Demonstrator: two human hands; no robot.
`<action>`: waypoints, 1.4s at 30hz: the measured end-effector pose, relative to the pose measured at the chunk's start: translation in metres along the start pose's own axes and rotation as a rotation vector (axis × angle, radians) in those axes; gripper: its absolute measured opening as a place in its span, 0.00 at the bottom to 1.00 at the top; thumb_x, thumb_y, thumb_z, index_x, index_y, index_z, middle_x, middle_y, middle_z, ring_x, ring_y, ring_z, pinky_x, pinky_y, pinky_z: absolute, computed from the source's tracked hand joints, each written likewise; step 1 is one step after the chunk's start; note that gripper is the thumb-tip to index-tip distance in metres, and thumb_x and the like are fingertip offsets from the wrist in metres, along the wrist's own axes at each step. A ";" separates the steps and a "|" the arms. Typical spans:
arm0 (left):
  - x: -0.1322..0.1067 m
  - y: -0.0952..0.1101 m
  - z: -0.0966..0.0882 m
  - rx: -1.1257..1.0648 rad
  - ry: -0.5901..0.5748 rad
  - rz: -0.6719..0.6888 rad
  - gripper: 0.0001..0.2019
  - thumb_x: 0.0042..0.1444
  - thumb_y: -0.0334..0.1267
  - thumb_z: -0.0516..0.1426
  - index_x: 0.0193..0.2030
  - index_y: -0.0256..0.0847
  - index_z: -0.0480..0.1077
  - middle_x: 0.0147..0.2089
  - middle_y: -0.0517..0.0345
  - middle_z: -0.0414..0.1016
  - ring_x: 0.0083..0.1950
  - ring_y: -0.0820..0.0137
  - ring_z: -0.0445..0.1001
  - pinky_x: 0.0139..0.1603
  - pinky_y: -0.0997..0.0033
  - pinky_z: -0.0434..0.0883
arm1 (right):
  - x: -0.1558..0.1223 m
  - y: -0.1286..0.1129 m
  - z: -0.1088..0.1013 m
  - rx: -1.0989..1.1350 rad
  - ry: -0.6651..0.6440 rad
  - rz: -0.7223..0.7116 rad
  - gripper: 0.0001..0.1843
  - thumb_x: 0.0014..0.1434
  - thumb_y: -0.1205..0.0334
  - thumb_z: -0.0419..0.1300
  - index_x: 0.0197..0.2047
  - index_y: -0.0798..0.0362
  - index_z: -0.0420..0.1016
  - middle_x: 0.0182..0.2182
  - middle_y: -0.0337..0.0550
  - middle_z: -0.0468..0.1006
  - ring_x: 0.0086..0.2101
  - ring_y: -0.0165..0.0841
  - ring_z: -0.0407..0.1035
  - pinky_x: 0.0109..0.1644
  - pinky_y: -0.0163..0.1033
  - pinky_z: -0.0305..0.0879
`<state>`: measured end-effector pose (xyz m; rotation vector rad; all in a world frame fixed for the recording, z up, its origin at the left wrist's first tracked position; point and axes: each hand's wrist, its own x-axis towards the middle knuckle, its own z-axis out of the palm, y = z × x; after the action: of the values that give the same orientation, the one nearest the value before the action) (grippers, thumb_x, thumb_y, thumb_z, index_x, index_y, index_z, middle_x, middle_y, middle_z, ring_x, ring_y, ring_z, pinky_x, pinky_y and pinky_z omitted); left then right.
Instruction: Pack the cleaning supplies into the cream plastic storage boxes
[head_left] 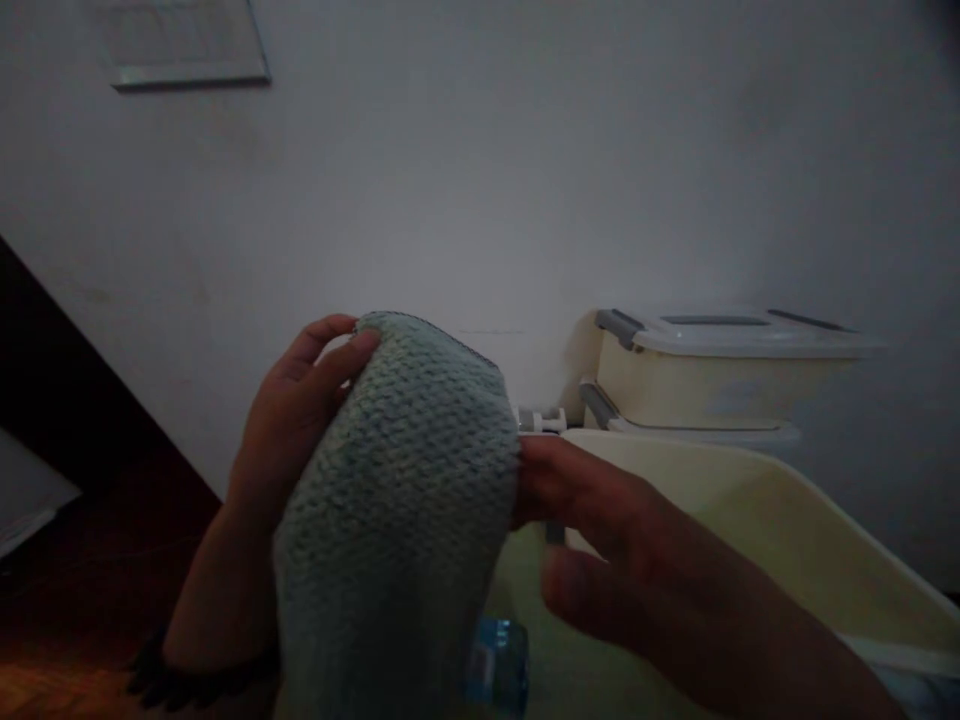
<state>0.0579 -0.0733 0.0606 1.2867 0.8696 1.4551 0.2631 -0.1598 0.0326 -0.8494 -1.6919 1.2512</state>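
Note:
A pale green cloth with a coarse, knit-like texture and a dark stitched edge hangs in the middle of the head view. My left hand pinches its upper left corner between thumb and fingers. On the other side, my right hand has its fingertips at or behind the cloth's right edge, with the thumb apart from them. Whether those fingertips grip the cloth is hidden. Below, a blue transparent bottle or jar is partly covered by the cloth.
At the right stand stacked cream storage boxes with grey latches. In front of them is an open cream bin. A pale wall lies behind, with a framed panel at upper left. Reddish wooden floor shows at lower left.

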 end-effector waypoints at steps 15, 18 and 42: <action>0.011 -0.050 0.011 -0.283 -0.649 -0.340 0.42 0.44 0.36 0.67 0.65 0.39 0.54 0.37 0.54 0.78 0.40 0.65 0.77 0.42 0.71 0.72 | 0.022 0.008 -0.020 0.149 0.615 -0.140 0.21 0.52 0.61 0.66 0.47 0.46 0.64 0.35 0.37 0.81 0.32 0.31 0.77 0.33 0.33 0.75; 0.008 -0.045 0.012 -0.239 -0.570 -0.257 0.46 0.50 0.32 0.64 0.69 0.50 0.41 0.31 0.62 0.76 0.34 0.71 0.76 0.37 0.74 0.71 | 0.022 0.006 -0.022 -0.015 0.715 -0.167 0.24 0.52 0.59 0.66 0.49 0.44 0.61 0.27 0.33 0.78 0.23 0.29 0.73 0.22 0.30 0.70; 0.001 -0.035 0.013 0.134 -0.502 0.056 0.18 0.55 0.35 0.61 0.52 0.54 0.72 0.45 0.63 0.75 0.43 0.72 0.73 0.42 0.79 0.69 | 0.011 0.006 -0.038 -0.286 0.328 0.049 0.24 0.59 0.52 0.58 0.59 0.38 0.64 0.22 0.31 0.63 0.22 0.25 0.58 0.22 0.31 0.54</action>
<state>0.0778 -0.0644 0.0304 1.6912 0.6022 1.0521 0.2936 -0.1337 0.0347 -1.2021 -1.6078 0.8532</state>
